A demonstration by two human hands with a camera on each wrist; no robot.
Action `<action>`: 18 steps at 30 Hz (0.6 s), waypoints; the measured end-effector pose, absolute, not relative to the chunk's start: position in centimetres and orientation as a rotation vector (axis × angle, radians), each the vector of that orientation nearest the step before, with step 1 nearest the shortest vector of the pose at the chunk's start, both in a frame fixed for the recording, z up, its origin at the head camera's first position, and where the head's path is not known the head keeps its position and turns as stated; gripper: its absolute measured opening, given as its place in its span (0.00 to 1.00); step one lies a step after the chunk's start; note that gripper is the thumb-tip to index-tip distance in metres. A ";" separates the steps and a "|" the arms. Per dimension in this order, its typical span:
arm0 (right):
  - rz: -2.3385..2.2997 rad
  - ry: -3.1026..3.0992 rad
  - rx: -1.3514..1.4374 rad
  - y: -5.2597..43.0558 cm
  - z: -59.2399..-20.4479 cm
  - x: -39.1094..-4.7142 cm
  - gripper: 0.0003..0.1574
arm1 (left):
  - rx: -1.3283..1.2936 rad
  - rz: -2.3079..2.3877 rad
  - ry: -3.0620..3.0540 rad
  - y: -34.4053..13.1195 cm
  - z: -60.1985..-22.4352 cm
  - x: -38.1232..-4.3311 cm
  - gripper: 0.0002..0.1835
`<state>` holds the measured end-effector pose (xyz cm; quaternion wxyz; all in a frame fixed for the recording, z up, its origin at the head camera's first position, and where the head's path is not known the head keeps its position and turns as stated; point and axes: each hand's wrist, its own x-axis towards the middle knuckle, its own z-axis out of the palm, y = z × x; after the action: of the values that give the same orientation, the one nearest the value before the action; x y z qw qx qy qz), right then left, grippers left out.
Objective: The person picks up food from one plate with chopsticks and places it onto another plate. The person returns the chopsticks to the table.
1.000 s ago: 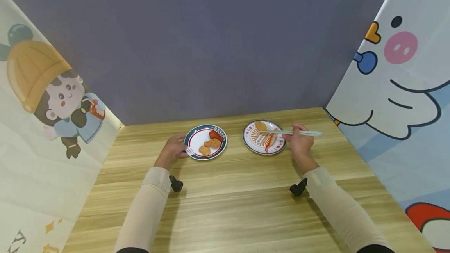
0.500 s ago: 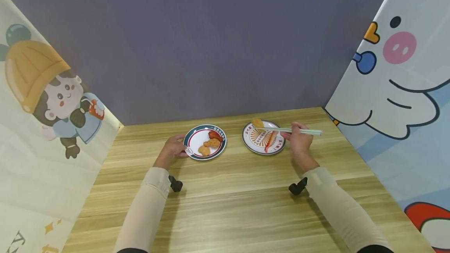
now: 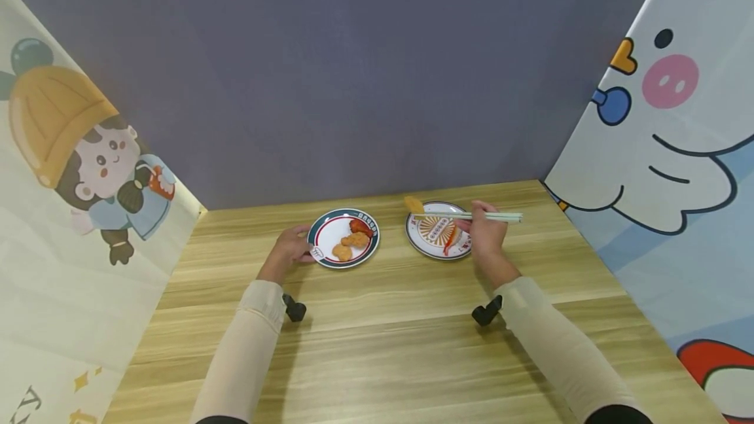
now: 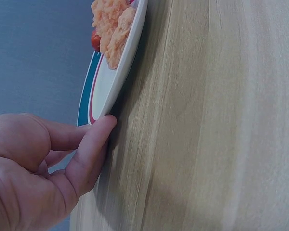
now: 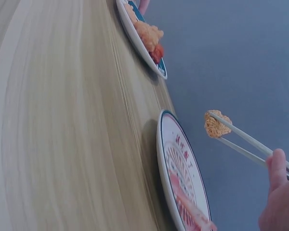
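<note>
My right hand (image 3: 490, 233) grips a pair of pale green chopsticks (image 3: 501, 216). Their tips pinch a golden fried nugget (image 5: 216, 124), lifted above the far left rim of the right plate (image 3: 417, 244). On that sunburst-patterned plate lies a red-and-white shrimp piece (image 3: 452, 239), partly behind the hand in the head view. With thumb and fingers, my left hand (image 3: 292, 245) pinches the near left rim of the green-rimmed plate (image 4: 92, 82). Two fried pieces (image 3: 350, 247) and a reddish-brown piece (image 3: 360, 228) rest on it.
Both plates stand near the back of a wood-grain table (image 3: 377, 332), a short gap between them. A grey panel (image 3: 365, 84) rises behind the table. Printed cartoon panels flank it at left and right.
The nugget has been raised off the right plate by the chopsticks and carried left past its rim. My right hand has moved left with it. The left hand has stayed on its plate.
</note>
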<state>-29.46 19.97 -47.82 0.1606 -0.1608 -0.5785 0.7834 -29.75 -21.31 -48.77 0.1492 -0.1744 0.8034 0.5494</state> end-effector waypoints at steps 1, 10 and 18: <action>2.237 -1.653 -0.447 19.7 -47.8 -29.5 0.15 | -0.501 1.579 2.309 -21.3 -48.7 -29.7 0.34; 2.267 -1.716 -0.393 16.9 -47.2 -29.3 0.20 | -0.495 1.598 2.289 -21.3 -48.8 -29.8 0.34; 2.252 -1.853 -0.354 14.6 -46.8 -29.1 0.22 | -0.495 1.596 2.310 -21.3 -48.9 -29.7 0.35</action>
<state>-29.05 14.63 -46.79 0.1019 -0.1198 -0.6275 0.7626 -29.69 -21.31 -48.91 0.1448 -0.1717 0.8017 0.5539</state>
